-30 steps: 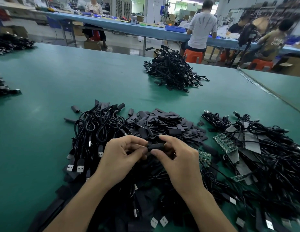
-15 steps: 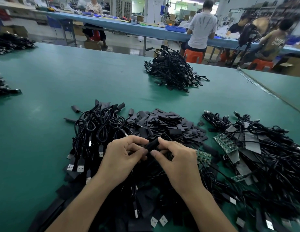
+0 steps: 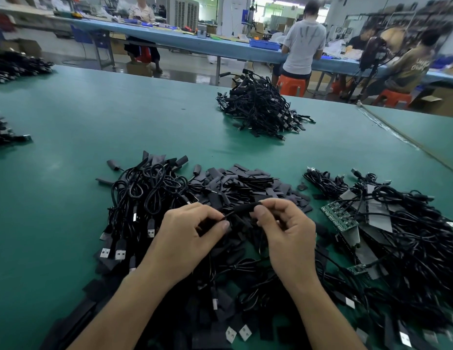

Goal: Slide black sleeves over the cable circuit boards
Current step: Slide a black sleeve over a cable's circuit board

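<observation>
Along the left edge of the green tabletop (image 3: pixel 119 117) lie two dark heaps of cables (image 3: pixel 5 132), well apart from the work. Nearer the front edge is a pile of coiled cables (image 3: pixel 144 195) with plugs showing, and the left grip (image 3: pixel 187 236) hangs over its right side. Its thumb and forefinger are closed in a pinch on the lower left end of one sleeve (image 3: pixel 242 208), and the other fingers are curled under. The sleeve is off the tabletop, between the two hands, in front of the heap of loose sleeves (image 3: pixel 245 180). The right grip (image 3: pixel 288 228) pinches the sleeve's upper right end between thumb and forefinger.

A second ago the sleeve lay level with the two thumbs almost touching. It now slants up to the right, the hands have drawn apart and more of its length shows between them. That looks like the sleeve being pulled along its cable over the board, so this piece is probably near seated. The board itself is hidden, so whether it is fully covered cannot be told.

To the right, bare green boards (image 3: pixel 339 215) lie at the near side of a tangled pile of cables (image 3: pixel 410 236), all without sleeves, so much of the job remains. Another cable heap (image 3: pixel 261 107) sits toward the far edge.
</observation>
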The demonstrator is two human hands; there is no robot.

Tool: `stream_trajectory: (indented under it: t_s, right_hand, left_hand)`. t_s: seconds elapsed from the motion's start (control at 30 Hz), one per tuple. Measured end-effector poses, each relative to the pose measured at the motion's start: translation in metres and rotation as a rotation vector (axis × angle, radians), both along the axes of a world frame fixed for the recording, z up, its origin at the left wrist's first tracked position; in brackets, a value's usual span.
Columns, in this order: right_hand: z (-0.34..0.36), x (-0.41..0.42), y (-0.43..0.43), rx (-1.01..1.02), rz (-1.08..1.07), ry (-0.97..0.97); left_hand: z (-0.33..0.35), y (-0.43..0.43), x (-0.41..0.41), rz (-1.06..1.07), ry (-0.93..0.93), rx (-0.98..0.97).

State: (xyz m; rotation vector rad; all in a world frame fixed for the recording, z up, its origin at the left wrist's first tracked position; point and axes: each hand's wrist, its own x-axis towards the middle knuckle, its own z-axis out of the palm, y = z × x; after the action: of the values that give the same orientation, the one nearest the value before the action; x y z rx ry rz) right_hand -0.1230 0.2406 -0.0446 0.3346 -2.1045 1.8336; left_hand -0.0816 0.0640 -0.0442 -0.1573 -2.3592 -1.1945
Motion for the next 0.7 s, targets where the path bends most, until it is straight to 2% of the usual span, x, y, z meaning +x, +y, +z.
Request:
stream_trajectory:
  t_s: [0.1, 0.2, 0.27, 0.33, 0.43, 0.5, 0.57, 0.63, 0.7]
  right_hand:
    - [0.003, -0.002, 0.008, 0.227, -0.148, 0.037]
    - [0.009, -0.004, 0.019, 0.72, -0.349, 0.046]
    - [0.012, -0.002, 0.024, 1.008, -0.343, -0.103]
    - [0.014, -0.002, 0.028, 1.135, -0.299, -0.276]
    - [0.014, -0.004, 0.031, 1.129, -0.279, -0.32]
    - [0.014, -0.005, 0.03, 1.032, -0.295, -0.226]
    - [0.014, -0.005, 0.027, 0.911, -0.325, -0.098]
    - [0.013, -0.006, 0.027, 0.81, -0.344, 0.034]
    - [0.011, -0.008, 0.027, 0.702, -0.32, 0.149]
  left_hand:
    - [0.014, -0.003, -0.002, 0.172, 0.132, -0.05]
    - [0.034, -0.019, -0.009, 0.418, 0.207, 0.038]
    - [0.043, -0.034, -0.017, 0.557, 0.194, 0.07]
    - [0.047, -0.05, -0.025, 0.669, 0.138, 0.064]
    - [0.044, -0.063, -0.033, 0.684, 0.035, 0.062]
    - [0.041, -0.063, -0.036, 0.659, -0.046, 0.015]
    - [0.04, -0.056, -0.035, 0.7, -0.111, -0.147]
    - [0.041, -0.044, -0.028, 0.712, 0.026, -0.297]
    - [0.042, -0.025, -0.019, 0.521, 0.231, -0.333]
